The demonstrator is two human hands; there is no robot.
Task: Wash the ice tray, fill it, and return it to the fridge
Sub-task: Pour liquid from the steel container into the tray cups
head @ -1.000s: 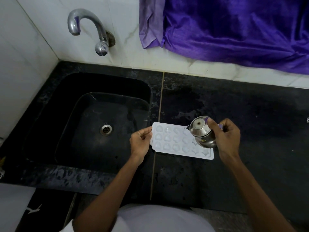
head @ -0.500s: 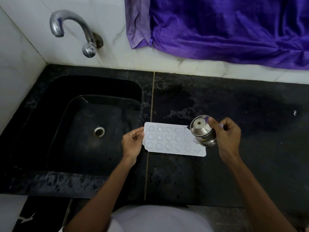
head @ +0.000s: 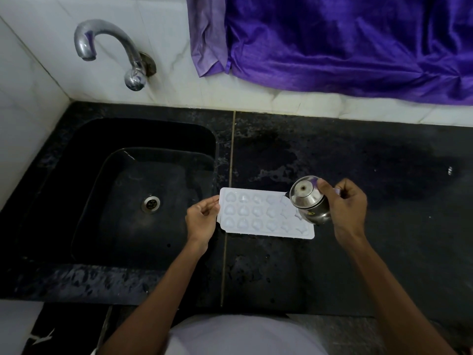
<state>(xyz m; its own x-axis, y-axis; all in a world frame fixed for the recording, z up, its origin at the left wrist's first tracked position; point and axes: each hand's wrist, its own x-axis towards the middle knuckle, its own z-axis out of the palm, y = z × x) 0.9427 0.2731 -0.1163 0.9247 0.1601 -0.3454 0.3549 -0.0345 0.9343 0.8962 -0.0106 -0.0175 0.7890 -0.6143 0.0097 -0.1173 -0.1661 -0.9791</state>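
My left hand (head: 201, 221) pinches ice tray (head: 256, 216) at left edge; tray flat on black surface (head: 384, 226) beside sink (head: 89, 201). My right hand (head: 348, 207) wraps small steel pot (head: 307, 201), still tipped over tray's right end like second ago. I think filling goes on.

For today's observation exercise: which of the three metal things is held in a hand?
The steel pot, gripped by the right hand over the ice tray; the tap and drain go untouched.

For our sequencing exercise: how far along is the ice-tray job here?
Washing seems done: the ice tray lies on the counter, out of the sink. Filling is in hand: left hand grips its edge, right hand tilts a steel pot over its right end. Left: returning it to the fridge.
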